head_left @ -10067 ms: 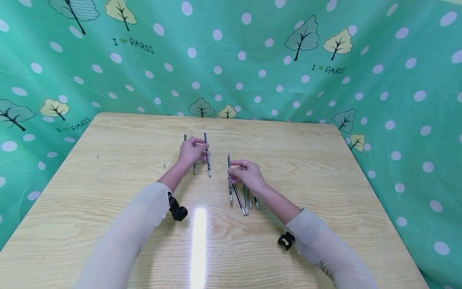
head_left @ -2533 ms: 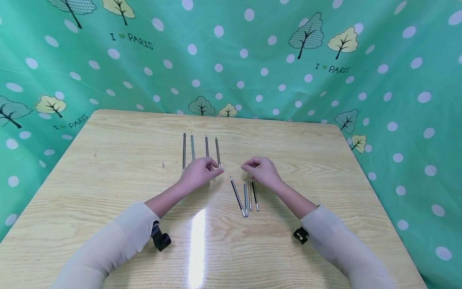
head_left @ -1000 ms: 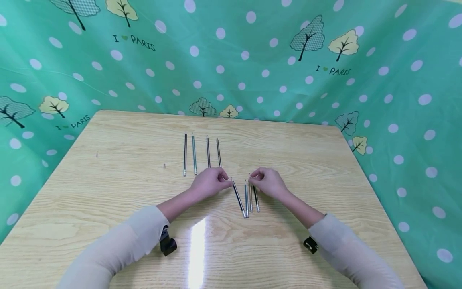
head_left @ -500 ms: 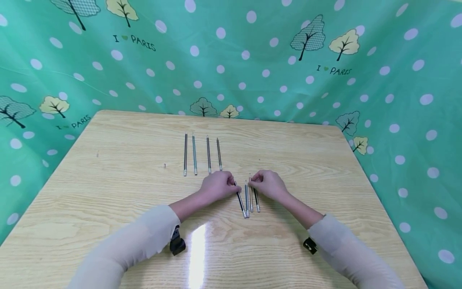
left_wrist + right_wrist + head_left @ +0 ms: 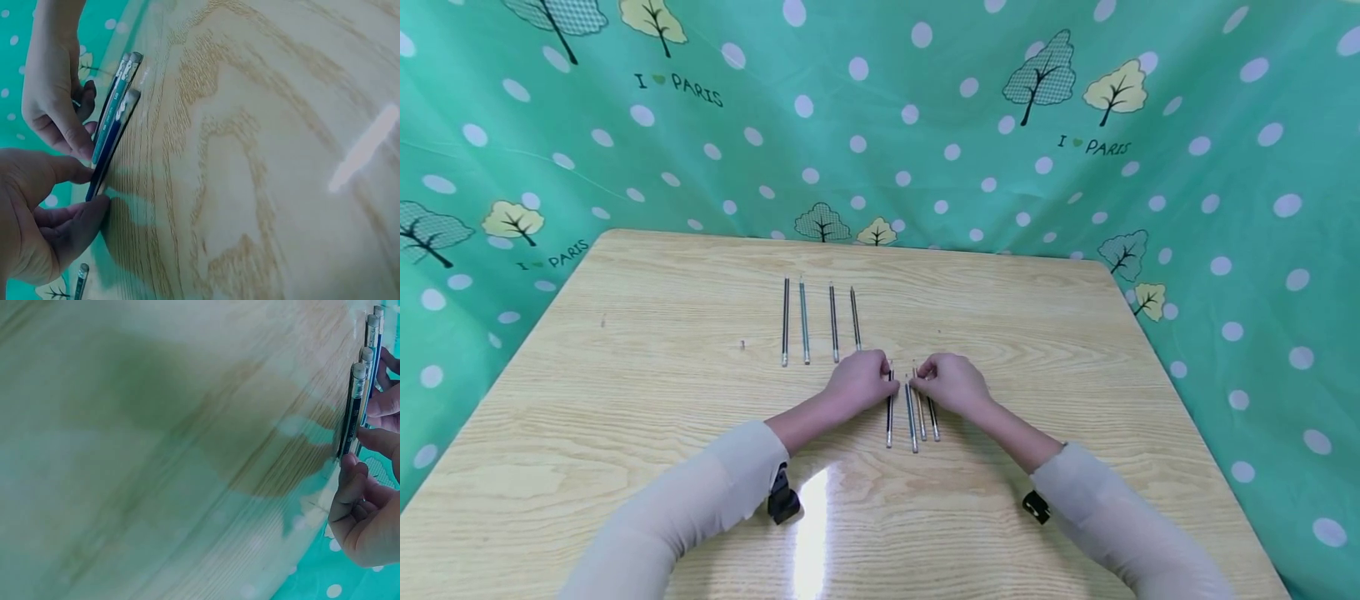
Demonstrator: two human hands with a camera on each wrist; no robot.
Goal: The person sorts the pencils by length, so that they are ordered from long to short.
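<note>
Green cloth [image 5: 902, 108], dotted white and printed with trees: hanging behind the bench. Bench [image 5: 587, 400], wood-grained: carrying everything below. Left hand [image 5: 859, 385]: pinching a dark pencil [image 5: 889, 421] near its far end, fingers narrow. Right hand [image 5: 957, 385]: narrowing its fingers on a tan pencil [image 5: 921, 416], near the far end. Blue-green pencil [image 5: 912, 417]: lying left of the tan one; black pencil [image 5: 933, 421]: lying right of it. Four pencils [image 5: 833, 325]: resting in a row, far and left of these. Small speck [image 5: 742, 344]: sitting left of the row.

Dk pencil [image 5: 890, 418] held; teal pencil [image 5: 912, 417] adj.
</note>
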